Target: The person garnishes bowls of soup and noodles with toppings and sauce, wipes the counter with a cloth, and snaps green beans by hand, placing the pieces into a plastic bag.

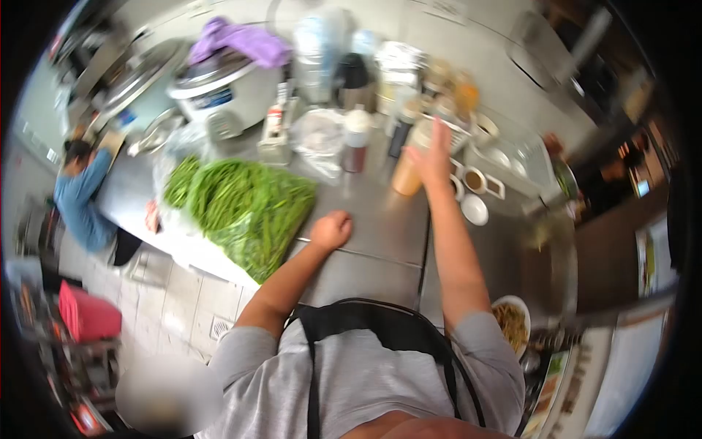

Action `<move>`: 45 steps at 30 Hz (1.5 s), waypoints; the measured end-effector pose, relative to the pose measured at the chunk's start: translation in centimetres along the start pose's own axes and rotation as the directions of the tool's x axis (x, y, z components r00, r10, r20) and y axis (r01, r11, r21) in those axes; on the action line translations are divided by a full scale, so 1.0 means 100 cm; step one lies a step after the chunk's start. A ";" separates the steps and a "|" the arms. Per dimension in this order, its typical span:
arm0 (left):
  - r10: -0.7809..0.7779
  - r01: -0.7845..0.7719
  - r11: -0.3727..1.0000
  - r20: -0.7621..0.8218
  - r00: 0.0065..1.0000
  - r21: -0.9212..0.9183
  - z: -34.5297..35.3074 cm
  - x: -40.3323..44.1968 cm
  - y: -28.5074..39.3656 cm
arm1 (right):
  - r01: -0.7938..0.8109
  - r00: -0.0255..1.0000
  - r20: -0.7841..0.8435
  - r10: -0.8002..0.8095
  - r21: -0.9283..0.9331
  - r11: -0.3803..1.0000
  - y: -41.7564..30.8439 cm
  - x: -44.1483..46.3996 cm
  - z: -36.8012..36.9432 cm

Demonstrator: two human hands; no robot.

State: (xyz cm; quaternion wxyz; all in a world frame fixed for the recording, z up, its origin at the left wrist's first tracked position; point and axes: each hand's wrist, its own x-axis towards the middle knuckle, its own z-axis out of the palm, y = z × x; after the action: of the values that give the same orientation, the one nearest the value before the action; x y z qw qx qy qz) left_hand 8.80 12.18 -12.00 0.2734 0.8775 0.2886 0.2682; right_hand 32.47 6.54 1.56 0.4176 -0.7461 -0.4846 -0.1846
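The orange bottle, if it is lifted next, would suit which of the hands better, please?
Probably the right hand: it is close by the orange bottle, whereas the left hand is farther away, at the counter.

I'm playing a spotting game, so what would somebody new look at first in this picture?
Probably the big pile of bright green vegetables in clear plastic, on the metal counter just to the left of the person's left hand. Next might be the purple cloth draped over a big lidded pot at the back, then the bright pink container at the picture's lower left.
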 end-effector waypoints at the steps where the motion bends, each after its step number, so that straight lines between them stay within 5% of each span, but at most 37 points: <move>1: -0.011 0.011 1.000 -0.004 1.000 -0.013 0.000 -0.001 -0.001 | 0.060 0.998 -0.032 -0.060 -0.006 0.998 0.004 0.003 0.007; 10: 0.038 -0.036 0.997 0.020 0.999 -0.062 -0.003 0.000 -0.006 | 0.002 0.971 -0.231 0.060 0.260 0.966 0.014 -0.022 -0.036; 12: 0.028 -0.025 0.998 0.035 0.999 -0.059 -0.006 0.001 -0.004 | -0.232 0.849 -0.187 0.494 0.709 0.666 0.012 -0.026 -0.083; 13: 0.021 -0.018 0.998 0.045 0.999 -0.058 -0.007 -0.001 -0.003 | -0.158 0.764 -0.164 0.624 0.890 0.428 0.011 -0.031 -0.102; 14: 0.019 -0.016 0.998 0.041 0.999 -0.065 -0.008 -0.002 -0.003 | -0.074 0.701 -0.215 0.680 0.927 0.369 0.024 -0.037 -0.116; 15: 0.017 -0.015 0.997 0.036 0.999 -0.072 -0.008 -0.001 -0.003 | -0.027 0.891 -0.081 0.447 0.973 0.230 0.080 -0.051 -0.130; 16: 0.017 -0.015 0.997 0.031 0.999 -0.079 -0.008 -0.001 -0.003 | -0.030 0.761 -0.003 0.648 0.999 0.040 0.079 -0.059 -0.138; 19: 0.031 -0.029 0.997 0.032 0.999 -0.076 -0.008 -0.001 -0.003 | 0.005 0.672 0.071 0.737 0.995 -0.099 0.073 -0.063 -0.137; 22: 0.056 -0.054 0.995 0.015 0.998 -0.078 -0.007 -0.001 -0.003 | -0.111 0.752 -0.116 0.649 0.948 0.297 0.036 -0.060 -0.131; 25: 0.055 -0.054 0.997 0.017 0.998 -0.063 -0.005 -0.002 -0.005 | -0.198 0.894 -0.225 0.388 0.579 0.791 -0.018 -0.062 -0.111; 27: 0.060 -0.059 0.996 0.009 0.998 -0.065 -0.004 -0.003 -0.008 | 0.019 0.993 -0.121 0.016 0.282 0.959 -0.026 -0.066 -0.093; 30: 0.056 -0.055 0.995 0.012 0.998 -0.086 -0.001 -0.002 -0.007 | -0.135 0.990 0.088 0.112 0.339 0.931 -0.028 -0.074 -0.073; 33: 0.027 -0.028 0.997 -0.004 1.000 -0.068 -0.007 -0.001 -0.009 | -0.016 0.996 0.093 -0.013 0.308 0.951 -0.015 -0.084 -0.060; 37: -0.022 0.022 0.999 0.022 1.000 -0.024 0.004 0.001 -0.010 | -0.042 0.986 -0.112 0.122 0.543 0.839 -0.009 -0.102 -0.041; 39: -0.040 0.041 0.999 0.044 0.998 -0.017 0.000 0.002 -0.005 | -0.068 0.983 -0.132 0.131 0.396 0.916 0.010 -0.122 -0.022; 42: -0.023 0.024 0.999 0.032 0.999 -0.038 -0.007 0.003 0.003 | -0.195 0.969 -0.021 0.246 0.545 0.815 0.006 -0.127 -0.009; 45: 0.017 -0.018 0.998 -0.014 1.000 -0.061 -0.005 0.003 0.002 | -0.257 0.960 0.025 0.279 0.474 0.842 0.003 -0.112 -0.024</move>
State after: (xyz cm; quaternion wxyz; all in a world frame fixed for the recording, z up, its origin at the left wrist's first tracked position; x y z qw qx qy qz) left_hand 8.77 12.44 -11.47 0.2961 0.8694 0.2741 0.2851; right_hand 27.85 -1.82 -4.77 0.6192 -0.6775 -0.3965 -0.0174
